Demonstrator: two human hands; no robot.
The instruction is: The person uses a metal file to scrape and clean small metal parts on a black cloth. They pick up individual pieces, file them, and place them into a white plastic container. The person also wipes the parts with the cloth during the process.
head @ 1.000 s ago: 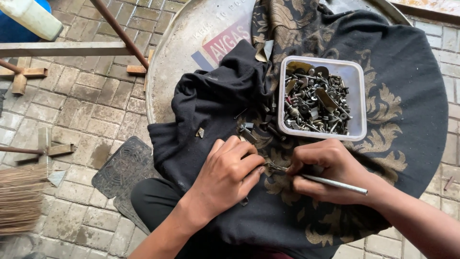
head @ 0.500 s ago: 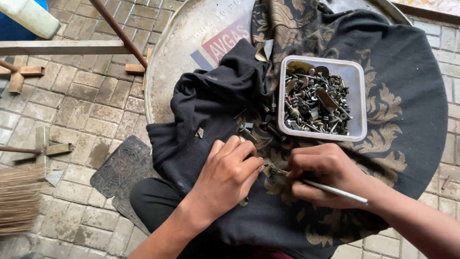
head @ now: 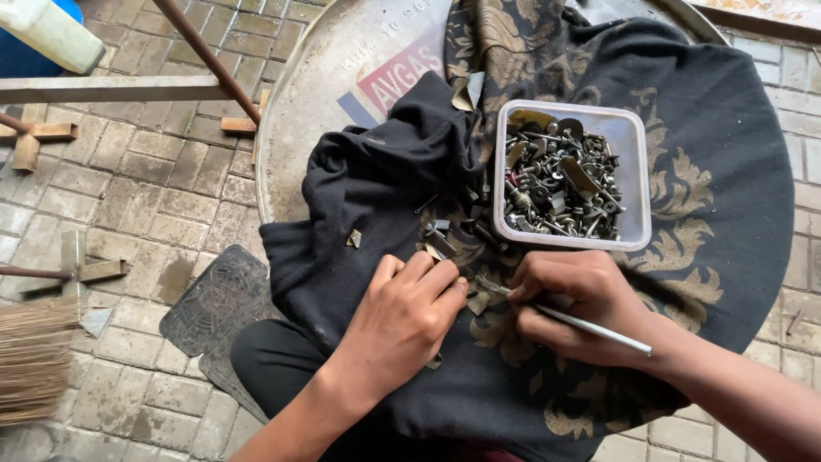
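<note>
Left hand (head: 402, 321) lies palm-down on the black cloth with gold leaf pattern (head: 710, 222), fingers curled together and pressing a small metal piece (head: 477, 301) at the fingertips; what sits under the palm can't be told. Right hand (head: 577, 304) is closed in a pinching grip on a thin grey metal rod (head: 590, 328), held like a pen. The rod's long axis runs from lower right, where the back end sticks out past the wrist, up and left to a tip that meets the small metal piece right between the two hands. So the piece lies just left of the right grip and just right of the left fingertips, touching or nearly touching both; both hands are about equally close.

More small loose metal bits (head: 440, 239) lie scattered on the cloth just beyond the hands, one stray chip (head: 353, 238) further left. Beyond them a white rectangular plastic tub (head: 637, 184), full of dark mixed screws, bolts and washers (head: 560, 184), sits on the cloth, above the right hand, apart from it.

The cloth drapes over a round grey metal drum lid serving as table (head: 316, 111). Far left: brick-paved floor (head: 111, 197), a dark patterned mat (head: 214, 299), straw broom (head: 30, 359), wooden sticks (head: 51, 133).
</note>
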